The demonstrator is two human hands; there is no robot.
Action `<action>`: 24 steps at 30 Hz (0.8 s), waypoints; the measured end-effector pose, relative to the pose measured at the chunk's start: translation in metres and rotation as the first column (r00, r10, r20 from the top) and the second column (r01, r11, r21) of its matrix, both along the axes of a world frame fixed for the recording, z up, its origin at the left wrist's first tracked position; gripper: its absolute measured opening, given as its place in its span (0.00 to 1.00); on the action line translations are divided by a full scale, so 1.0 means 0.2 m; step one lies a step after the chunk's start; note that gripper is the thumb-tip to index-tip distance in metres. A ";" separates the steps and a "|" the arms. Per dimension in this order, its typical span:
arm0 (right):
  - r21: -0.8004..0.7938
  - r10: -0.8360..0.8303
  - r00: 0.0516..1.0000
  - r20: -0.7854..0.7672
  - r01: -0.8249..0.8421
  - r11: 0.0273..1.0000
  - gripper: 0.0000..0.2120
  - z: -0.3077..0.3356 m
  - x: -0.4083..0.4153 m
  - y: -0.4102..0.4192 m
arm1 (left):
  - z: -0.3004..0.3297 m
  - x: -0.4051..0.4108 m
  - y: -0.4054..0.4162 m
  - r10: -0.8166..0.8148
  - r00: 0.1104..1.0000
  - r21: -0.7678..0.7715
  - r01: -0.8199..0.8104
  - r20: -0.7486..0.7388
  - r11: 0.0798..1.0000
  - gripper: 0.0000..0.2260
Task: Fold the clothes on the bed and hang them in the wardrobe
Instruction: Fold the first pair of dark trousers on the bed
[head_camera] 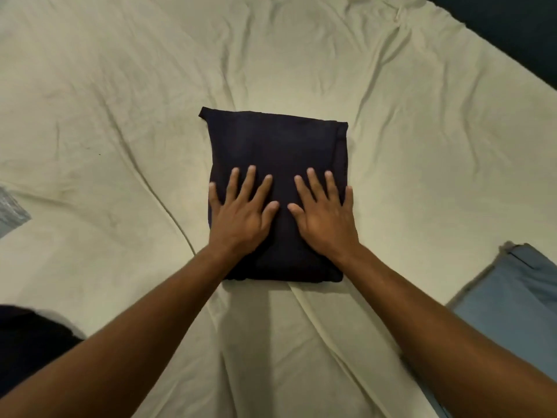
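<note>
A dark navy garment (275, 143) lies folded into a neat rectangle in the middle of the bed. My left hand (241, 214) presses flat on its near left part with fingers spread and straight. My right hand (324, 214) lies flat beside it on the near right part, fingers also straight. Both thumbs point toward each other with a small gap between them. The near part of the garment is partly hidden under my hands and wrists.
The bed is covered by a creased cream sheet (120, 131). A light blue garment (512, 303) lies at the right edge. Dark cloth (27, 342) shows at the lower left, a grey patterned item (9, 211) at the far left. A dark surface (512, 28) borders the bed's far right.
</note>
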State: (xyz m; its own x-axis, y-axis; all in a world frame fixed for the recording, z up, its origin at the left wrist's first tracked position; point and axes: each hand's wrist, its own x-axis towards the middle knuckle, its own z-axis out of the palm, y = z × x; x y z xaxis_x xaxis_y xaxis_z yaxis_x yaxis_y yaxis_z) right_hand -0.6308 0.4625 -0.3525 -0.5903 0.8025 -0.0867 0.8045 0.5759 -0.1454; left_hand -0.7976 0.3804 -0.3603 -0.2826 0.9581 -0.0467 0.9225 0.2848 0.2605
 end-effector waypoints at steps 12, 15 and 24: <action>-0.629 -0.753 0.623 -0.212 0.502 0.593 0.37 0.17 0.09 -0.35 | 0.22 0.12 -0.23 0.656 0.531 -0.295 -0.610 0.536 0.735 0.32; -0.829 -0.861 0.472 -0.191 0.393 0.399 0.31 0.22 0.12 -0.33 | 0.30 0.08 -0.22 0.663 0.105 -0.494 -0.583 0.741 0.645 0.29; -0.977 -0.954 0.267 -0.139 0.122 0.176 0.24 0.38 0.36 -0.47 | 0.50 0.29 -0.49 0.561 -0.128 -0.543 -0.492 0.818 0.680 0.20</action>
